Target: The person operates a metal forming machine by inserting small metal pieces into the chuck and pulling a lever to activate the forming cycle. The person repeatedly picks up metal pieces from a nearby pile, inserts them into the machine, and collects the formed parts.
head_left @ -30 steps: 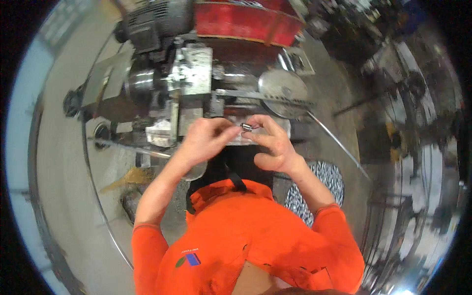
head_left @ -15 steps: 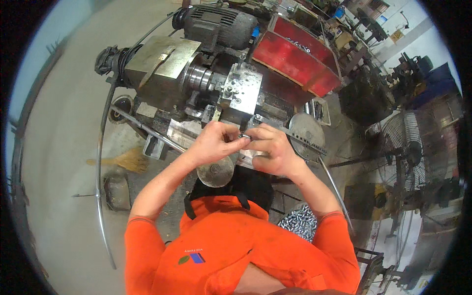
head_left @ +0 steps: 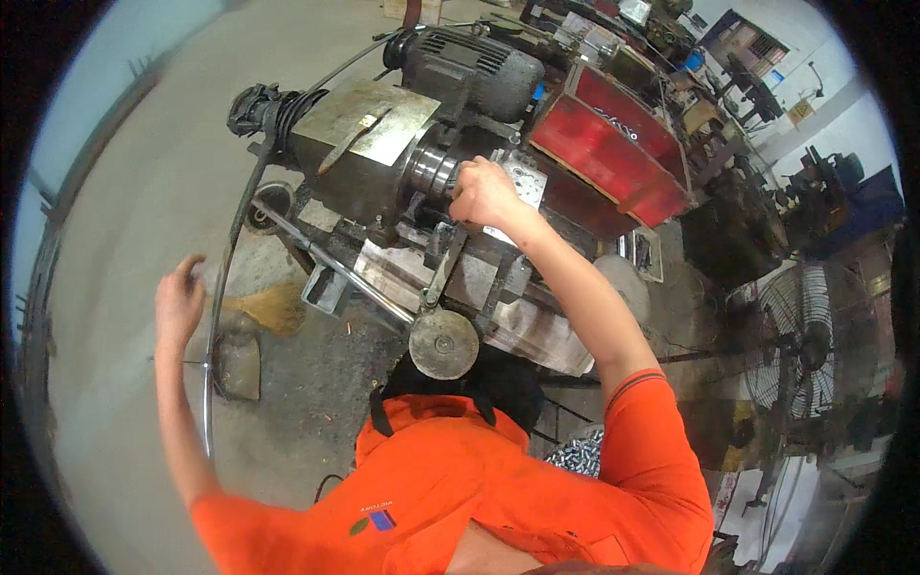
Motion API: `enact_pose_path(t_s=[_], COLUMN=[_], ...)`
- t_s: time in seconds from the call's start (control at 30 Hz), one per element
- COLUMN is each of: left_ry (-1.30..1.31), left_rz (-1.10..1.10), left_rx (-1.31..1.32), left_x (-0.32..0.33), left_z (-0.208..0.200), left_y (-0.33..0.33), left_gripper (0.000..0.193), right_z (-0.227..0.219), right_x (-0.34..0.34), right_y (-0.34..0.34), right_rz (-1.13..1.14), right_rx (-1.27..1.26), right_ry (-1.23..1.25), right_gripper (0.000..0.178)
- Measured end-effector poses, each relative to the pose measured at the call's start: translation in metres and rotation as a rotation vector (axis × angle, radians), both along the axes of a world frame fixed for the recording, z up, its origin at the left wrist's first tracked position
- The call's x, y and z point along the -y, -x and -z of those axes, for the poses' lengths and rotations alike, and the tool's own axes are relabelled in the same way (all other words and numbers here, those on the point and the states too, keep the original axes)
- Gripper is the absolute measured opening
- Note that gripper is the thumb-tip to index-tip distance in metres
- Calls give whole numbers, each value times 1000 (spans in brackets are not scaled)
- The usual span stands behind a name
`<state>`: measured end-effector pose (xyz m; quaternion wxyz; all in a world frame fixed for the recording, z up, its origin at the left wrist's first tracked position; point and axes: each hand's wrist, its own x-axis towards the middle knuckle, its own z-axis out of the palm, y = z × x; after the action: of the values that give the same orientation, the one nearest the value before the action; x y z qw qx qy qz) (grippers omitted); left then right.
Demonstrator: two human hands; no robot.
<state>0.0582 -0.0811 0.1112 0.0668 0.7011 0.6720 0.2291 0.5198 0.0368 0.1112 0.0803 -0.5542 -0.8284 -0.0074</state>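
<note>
- At the ringed spindle (head_left: 434,172), between box housing (head_left: 340,196) and metal block (head_left: 529,180): reaching in with right hand (head_left: 484,195); fingers bunched together, cannot tell whether clamped on anything.
- Out left, beside the curved pole (head_left: 226,259): holding left hand (head_left: 180,305) loose, fingers apart, apparently empty.
- Judging by reach, working at the spindle's face.
- Probably calls next for drawing fingers clear before any turning.

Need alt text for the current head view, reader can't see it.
A person in an orange shirt has the right hand at the shiny spindle of a machine; whatever it may hold is hidden. The left hand is out to the left, near a long curved pole. A red bin stands behind.
</note>
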Motion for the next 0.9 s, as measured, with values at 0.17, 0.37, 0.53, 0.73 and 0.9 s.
enact_pose_path(t_s=[0.17, 0.37, 0.53, 0.73, 0.9], left_ry=[147, 200, 159, 182, 32], left_rz=[-145, -294, -256, -328, -251], left_rx=[220, 59, 39, -296, -759], left_x=[68, 70, 65, 51, -7], left_z=[71, 77, 82, 76, 108], left_y=[56, 3, 13, 16, 189], left_gripper=[36, 33, 32, 26, 27], right_z=[3, 23, 15, 20, 12], right_x=[-2, -18, -24, -16, -14], right_y=[-2, -3, 5, -6, 3], right_rz=[-21, 55, 62, -129, -52], right_rx=[-44, -94, -193, -149, -184], right_ry=[38, 8, 181, -46, 34], right_gripper=[24, 24, 24, 22, 23])
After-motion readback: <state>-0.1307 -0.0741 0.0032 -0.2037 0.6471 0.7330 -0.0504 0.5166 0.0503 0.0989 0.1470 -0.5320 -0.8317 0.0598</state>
